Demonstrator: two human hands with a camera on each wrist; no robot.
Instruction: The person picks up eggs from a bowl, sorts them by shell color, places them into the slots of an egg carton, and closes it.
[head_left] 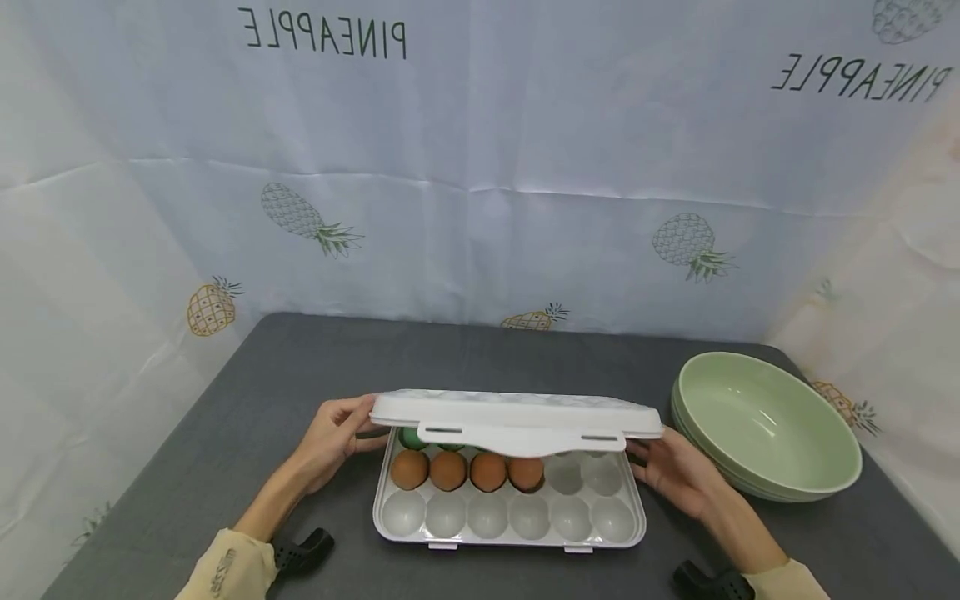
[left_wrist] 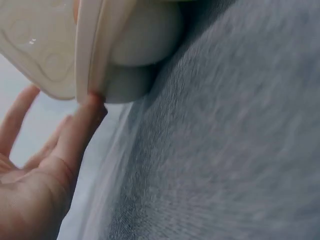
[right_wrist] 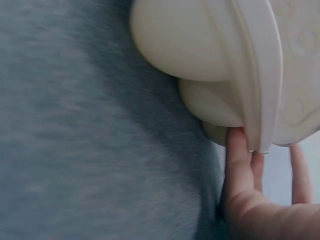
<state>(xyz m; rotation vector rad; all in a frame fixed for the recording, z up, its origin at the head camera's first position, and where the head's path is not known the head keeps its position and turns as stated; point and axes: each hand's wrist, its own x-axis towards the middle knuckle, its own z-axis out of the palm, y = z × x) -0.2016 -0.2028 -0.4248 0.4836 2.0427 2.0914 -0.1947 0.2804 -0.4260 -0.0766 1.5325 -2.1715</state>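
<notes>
A white egg tray (head_left: 487,515) lies on the dark table, its hinged lid (head_left: 517,415) raised partway and tilted over the back row. Several brown eggs (head_left: 488,472) fill the left part of the middle row; the visible cups in front hold nothing. Green rounded objects (head_left: 412,438) show in the back row, mostly hidden by the lid. At the left end, my left hand (head_left: 335,442) touches the lid with its fingers and the tray rim with its thumb. My right hand (head_left: 678,471) touches the right end, its fingertips partly behind the lid; its fingers look fairly straight.
A stack of pale green bowls (head_left: 765,425) stands on the dark table (head_left: 315,342) close to my right hand. White cloth (head_left: 465,250) printed with pineapples hangs behind the table and along both sides.
</notes>
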